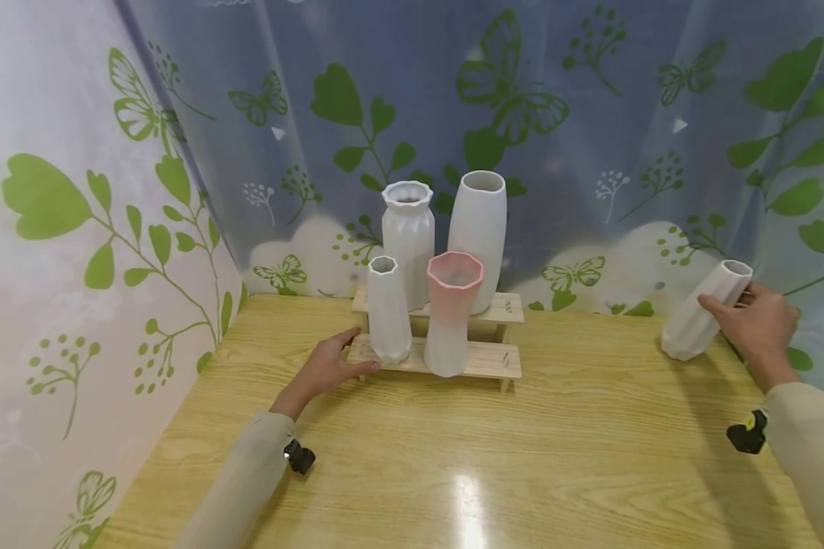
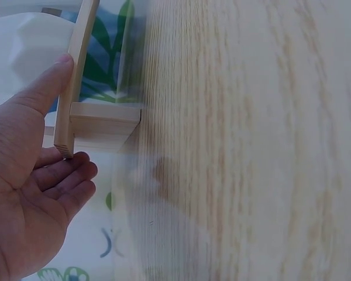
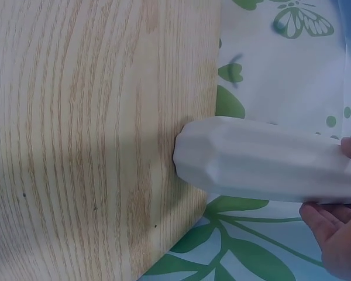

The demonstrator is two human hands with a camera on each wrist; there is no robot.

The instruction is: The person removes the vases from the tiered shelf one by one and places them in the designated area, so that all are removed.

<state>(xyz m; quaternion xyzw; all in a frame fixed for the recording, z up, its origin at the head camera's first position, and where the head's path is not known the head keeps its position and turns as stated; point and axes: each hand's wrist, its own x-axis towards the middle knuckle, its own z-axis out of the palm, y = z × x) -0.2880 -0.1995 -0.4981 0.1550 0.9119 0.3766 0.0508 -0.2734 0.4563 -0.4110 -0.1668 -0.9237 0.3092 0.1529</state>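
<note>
At the table's back right, my right hand [image 1: 762, 324] grips a white faceted vase [image 1: 700, 316] near its rim. The vase leans slightly, its base at the tabletop; in the right wrist view its fluted side [image 3: 263, 158] shows between thumb and fingers [image 3: 333, 222]. My left hand [image 1: 326, 370] holds the left end of a two-step wooden stand [image 1: 484, 358], thumb along the front edge and fingers behind the board [image 2: 76, 88]. The lower step bears a slim white vase [image 1: 387, 313] and a pink-rimmed vase [image 1: 453, 320]. Behind them stand a ruffled-rim white vase [image 1: 410, 236] and a tall smooth white one [image 1: 479, 229].
The light wooden table [image 1: 563, 435] meets a curtain [image 1: 590, 191] with green leaves and butterflies at its back. A similar patterned sheet [image 1: 75, 267] hangs at the left. A small black device sits at each wrist.
</note>
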